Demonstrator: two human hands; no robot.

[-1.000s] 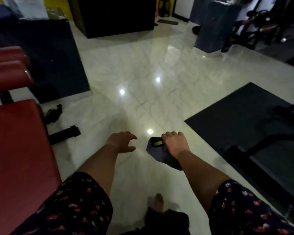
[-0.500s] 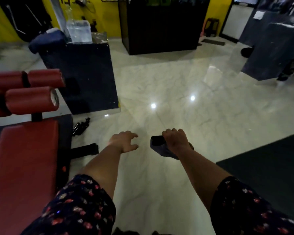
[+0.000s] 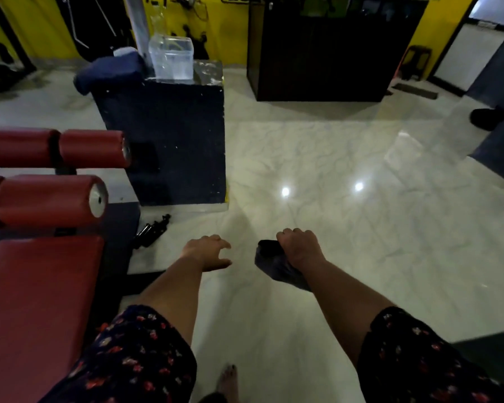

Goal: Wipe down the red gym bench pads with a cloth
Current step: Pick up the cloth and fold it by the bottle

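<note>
Right hand (image 3: pixel 298 247) grips the dark cloth (image 3: pixel 277 267); left hand (image 3: pixel 207 251) hangs loose, holding nothing. Red bench pad (image 3: pixel 38 301) lies left, long axis fore-aft, nearer the left hand.

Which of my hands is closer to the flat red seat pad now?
Left. The left hand hangs empty over the floor to the right of the flat red seat pad; the right hand, gripping the cloth, is farther right.
</note>
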